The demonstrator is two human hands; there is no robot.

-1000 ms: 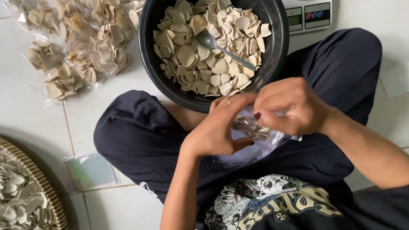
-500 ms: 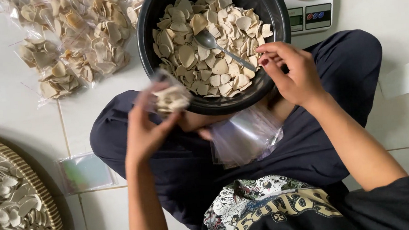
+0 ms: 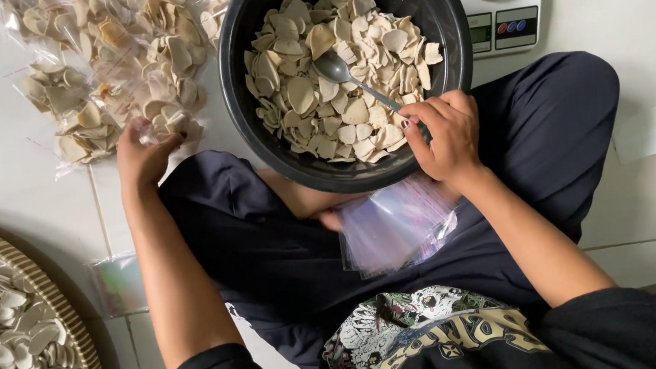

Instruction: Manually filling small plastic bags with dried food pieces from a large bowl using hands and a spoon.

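Right hand (image 3: 442, 135) pinches the spoon (image 3: 334, 68) handle at the black bowl (image 3: 251, 25) rim; rigid, hold near its end. Left hand (image 3: 139, 153), fingers spread, rests on light, crinkly filled bags (image 3: 119, 60) left of the bowl.

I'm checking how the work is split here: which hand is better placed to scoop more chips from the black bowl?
Right. The right hand already grips the spoon lying in the black bowl; the left hand is off at the filled bags.
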